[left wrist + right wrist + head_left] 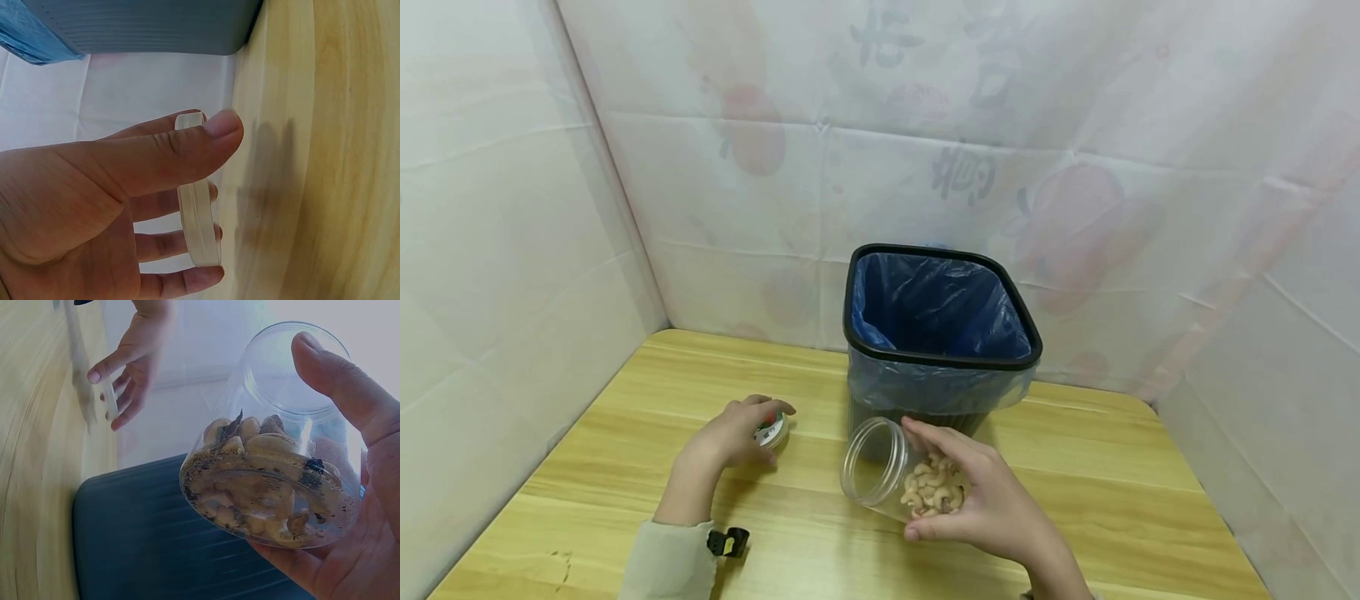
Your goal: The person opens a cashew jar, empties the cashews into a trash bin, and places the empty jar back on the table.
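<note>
My right hand grips a clear plastic jar, tilted on its side with its uncapped mouth toward the left. Cashews lie in the jar's lower part. In the right wrist view, dark bits and crumbs show among the nuts against the jar's base. My left hand holds a round, pale lid by its rim, just above the table. The left wrist view shows the lid edge-on between thumb and fingers. The lid's printed top shows partly in the head view.
A dark bin with a blue liner bag stands at the back of the wooden table, just behind the jar. Pale printed cloth hangs behind and at both sides. A black strap is at the left wrist.
</note>
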